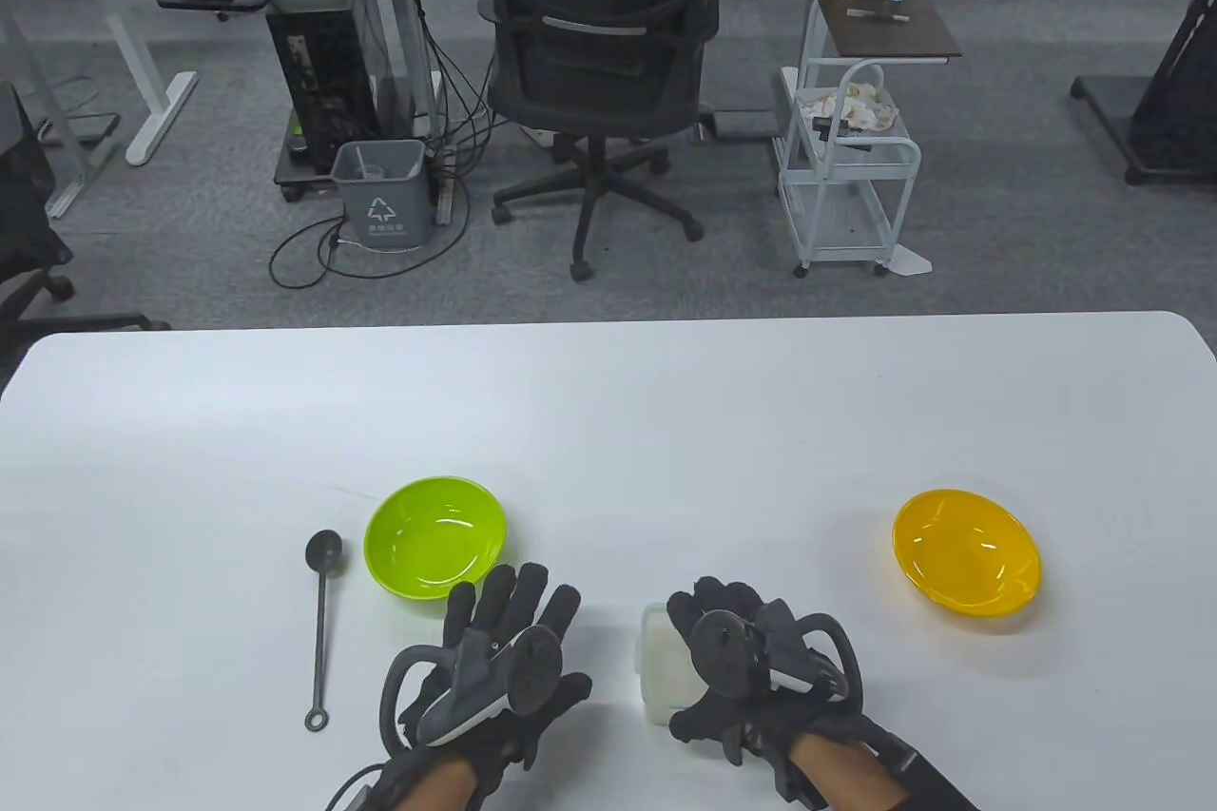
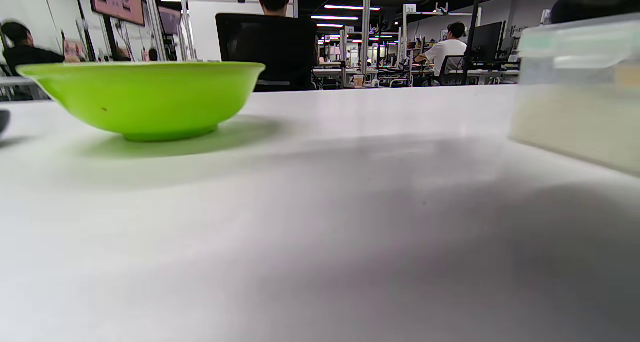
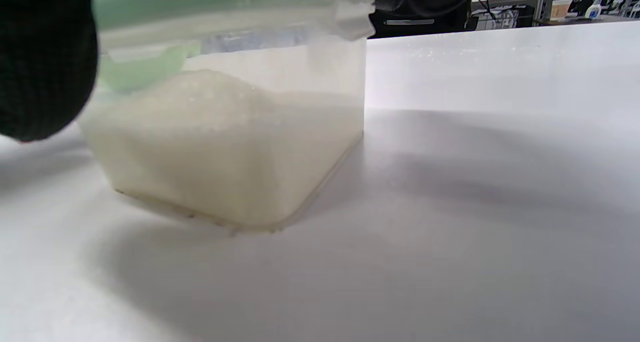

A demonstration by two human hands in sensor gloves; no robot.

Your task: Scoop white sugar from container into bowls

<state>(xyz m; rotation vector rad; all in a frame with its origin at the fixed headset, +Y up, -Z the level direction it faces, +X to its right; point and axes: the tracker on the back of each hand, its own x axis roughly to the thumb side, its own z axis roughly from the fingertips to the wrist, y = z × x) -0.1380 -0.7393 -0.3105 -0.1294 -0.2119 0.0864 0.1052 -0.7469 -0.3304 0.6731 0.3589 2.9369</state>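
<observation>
Where right hand (image 1: 737, 659) rests: clear container (image 3: 230, 131), heaped white sugar (image 3: 215, 151).

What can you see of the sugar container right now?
The sugar container is a small, squarish tub of clear plastic with rounded corners, standing upright on the white table between the two hands. White sugar fills its lower part, heaped higher on one side. A lid with a greenish tint appears to be on top. The right hand rests over it, covering its right part; the left hand lies flat on the table, apart from it.
</observation>
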